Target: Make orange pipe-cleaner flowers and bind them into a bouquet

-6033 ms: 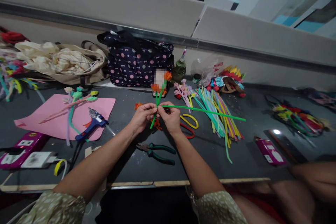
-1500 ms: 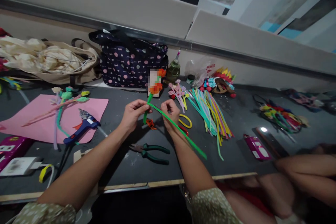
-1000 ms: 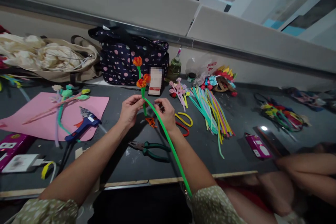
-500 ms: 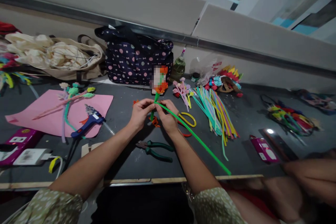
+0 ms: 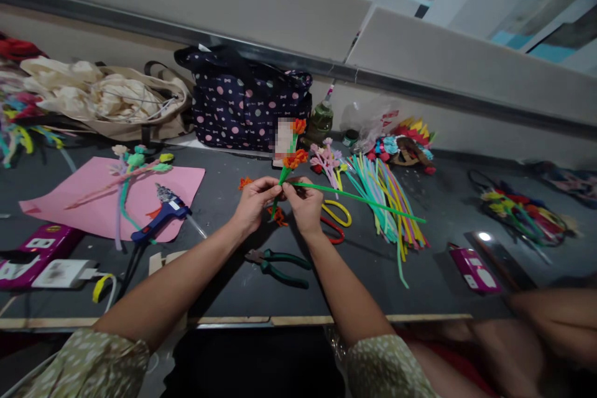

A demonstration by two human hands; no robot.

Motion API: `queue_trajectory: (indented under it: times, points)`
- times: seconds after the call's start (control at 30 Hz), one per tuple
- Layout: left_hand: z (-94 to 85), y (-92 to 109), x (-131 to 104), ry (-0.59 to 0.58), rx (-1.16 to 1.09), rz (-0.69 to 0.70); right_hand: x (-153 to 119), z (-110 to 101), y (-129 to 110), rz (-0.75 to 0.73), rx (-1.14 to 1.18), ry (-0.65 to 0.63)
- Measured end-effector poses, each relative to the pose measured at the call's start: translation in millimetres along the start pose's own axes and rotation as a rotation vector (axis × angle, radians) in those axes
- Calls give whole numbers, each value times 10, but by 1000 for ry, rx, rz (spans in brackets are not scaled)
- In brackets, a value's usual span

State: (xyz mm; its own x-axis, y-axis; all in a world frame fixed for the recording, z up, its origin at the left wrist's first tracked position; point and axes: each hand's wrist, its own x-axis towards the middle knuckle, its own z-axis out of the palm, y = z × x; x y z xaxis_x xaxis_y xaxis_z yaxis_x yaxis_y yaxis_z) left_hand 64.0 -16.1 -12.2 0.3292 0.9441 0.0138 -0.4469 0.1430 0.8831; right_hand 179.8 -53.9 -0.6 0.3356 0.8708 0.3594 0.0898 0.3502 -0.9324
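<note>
My left hand [image 5: 254,202] is closed on the green stem of an orange pipe-cleaner flower [image 5: 295,158], which stands upright above my fingers. Pinched in my right hand [image 5: 303,202] is a long green pipe cleaner [image 5: 368,199]; it meets the stem at my fingertips, and its free end stretches out to the right. Orange fuzzy pieces [image 5: 278,216] lie on the table just below my hands. Dark green-handled pliers [image 5: 280,267] rest nearer to me, and scissors with a yellow and red handle [image 5: 342,214] lie beside my right wrist.
On the left, a blue glue gun [image 5: 163,214] lies on pink paper [image 5: 51,189] with pastel pipe-cleaner flowers. A bundle of coloured pipe cleaners [image 5: 387,193] lies to the right. A dark patterned bag [image 5: 247,106] and a green bottle [image 5: 323,115] stand behind. Another person's arm [image 5: 555,320] shows at right.
The long green pipe cleaner has swung up from pointing toward the table's front edge to lying nearly level to the right. My right hand has turned with it; both hands still grip.
</note>
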Motion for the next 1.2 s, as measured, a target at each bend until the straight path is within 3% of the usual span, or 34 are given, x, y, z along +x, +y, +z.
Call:
queue_trajectory:
  times: [0.23, 0.37, 0.67, 0.83, 1.2]
  points:
    - [-35, 62, 5, -80, 0, -41, 35, 13, 22, 114, 178, -6]
    - [-55, 67, 16, -88, 3, -43, 42, 2, 10, 143, 141, -35]
    - [-40, 39, 11, -54, 122, -59, 51, -55, -7, 53, -49, -10]
    - [17, 77, -9, 4, 185, 66, 34, -53, 21, 3, -230, 58]
    - [83, 152, -74, 110, 229, 239, -59, 12, 11, -199, -483, 10]
